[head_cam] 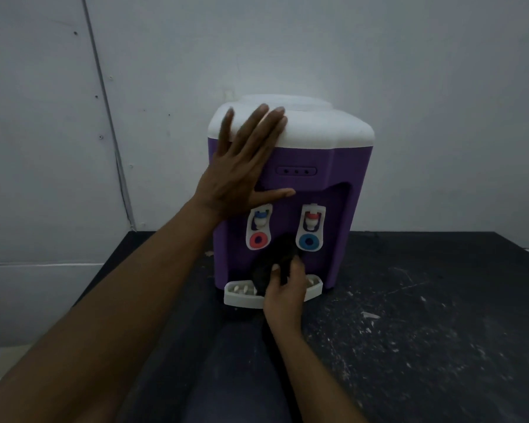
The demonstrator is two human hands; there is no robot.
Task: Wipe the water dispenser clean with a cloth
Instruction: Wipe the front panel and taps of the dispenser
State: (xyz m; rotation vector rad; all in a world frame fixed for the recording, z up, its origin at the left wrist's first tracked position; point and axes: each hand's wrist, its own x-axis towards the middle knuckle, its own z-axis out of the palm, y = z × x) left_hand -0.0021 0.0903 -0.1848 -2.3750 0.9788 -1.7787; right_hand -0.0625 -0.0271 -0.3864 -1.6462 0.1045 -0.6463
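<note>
A purple water dispenser (327, 166) with a white top stands on a dark table. My left hand (242, 166) lies flat with straight fingers against its upper left front, fingertips on the white top. Lower down, my right hand (284, 290) grips a dark cloth (272, 264) and presses it against the recessed front between the two taps, just above the white drip tray (242, 299). The cloth hides part of the recess and the tray's middle.
The dark table (425, 315) is scratched and speckled with white marks. A pale wall (379, 56) rises right behind the dispenser, and a wall panel seam runs down on the left. A red-ringed lever (258, 240) and a blue-ringed lever (309, 241) flank the cloth.
</note>
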